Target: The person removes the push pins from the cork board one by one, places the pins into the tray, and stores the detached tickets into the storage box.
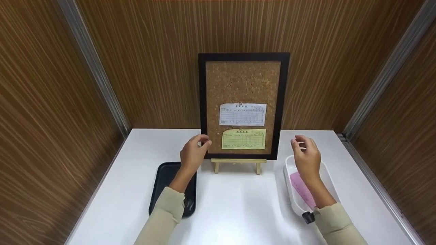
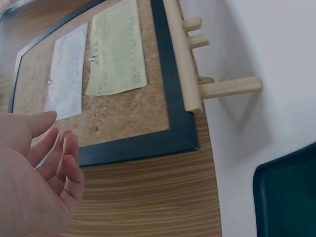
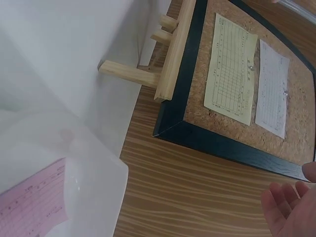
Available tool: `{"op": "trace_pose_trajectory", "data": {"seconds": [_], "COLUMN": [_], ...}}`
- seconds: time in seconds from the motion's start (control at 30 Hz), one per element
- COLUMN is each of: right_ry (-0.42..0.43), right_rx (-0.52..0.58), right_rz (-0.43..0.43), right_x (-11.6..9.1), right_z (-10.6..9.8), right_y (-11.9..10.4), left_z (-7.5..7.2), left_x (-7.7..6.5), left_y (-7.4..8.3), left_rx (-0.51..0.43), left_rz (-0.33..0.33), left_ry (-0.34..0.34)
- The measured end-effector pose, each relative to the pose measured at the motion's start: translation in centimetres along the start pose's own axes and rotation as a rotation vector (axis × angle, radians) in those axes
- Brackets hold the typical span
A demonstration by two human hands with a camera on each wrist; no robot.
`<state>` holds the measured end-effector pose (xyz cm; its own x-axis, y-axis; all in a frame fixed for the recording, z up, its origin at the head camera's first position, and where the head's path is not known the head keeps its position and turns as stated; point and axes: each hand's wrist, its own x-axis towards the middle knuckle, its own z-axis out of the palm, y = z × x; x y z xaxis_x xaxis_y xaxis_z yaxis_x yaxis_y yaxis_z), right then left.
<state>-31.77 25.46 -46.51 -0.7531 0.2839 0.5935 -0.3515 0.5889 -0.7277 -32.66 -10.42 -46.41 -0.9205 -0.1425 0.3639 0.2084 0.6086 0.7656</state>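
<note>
A black-framed cork board leans upright on a small wooden easel. A white form is pinned to it, with a yellow form pinned just below. Near the board's lower left corner my left hand is raised, fingers loosely bent and holding nothing. My right hand hovers over the far part of a white tray, its fingers loosely bent around nothing. Inside that tray lies a pink form, partly hidden by my right forearm in the head view.
Beneath my left forearm is a black tray with small shiny items near its front, too small to tell. Wood-grain panels enclose the white table at the back and both sides.
</note>
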Motion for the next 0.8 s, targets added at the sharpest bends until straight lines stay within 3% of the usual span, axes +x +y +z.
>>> {"op": "trace_pose_trajectory", "data": {"seconds": [0.43,0.8], "right_ry": [-0.077,-0.076], "right_rx": [0.03,0.05], "right_rz": [-0.012,-0.07], "right_x": [2.0,3.8], "right_z": [1.7,3.8], "right_y": [-1.4,-2.0], "left_z": [1.5,3.2], "left_x": [3.2,5.4], "left_y": [2.9,5.3], "left_rx": [0.013,-0.008], "left_rz": [0.082,0.138], "left_ry": [0.061,0.075]}}
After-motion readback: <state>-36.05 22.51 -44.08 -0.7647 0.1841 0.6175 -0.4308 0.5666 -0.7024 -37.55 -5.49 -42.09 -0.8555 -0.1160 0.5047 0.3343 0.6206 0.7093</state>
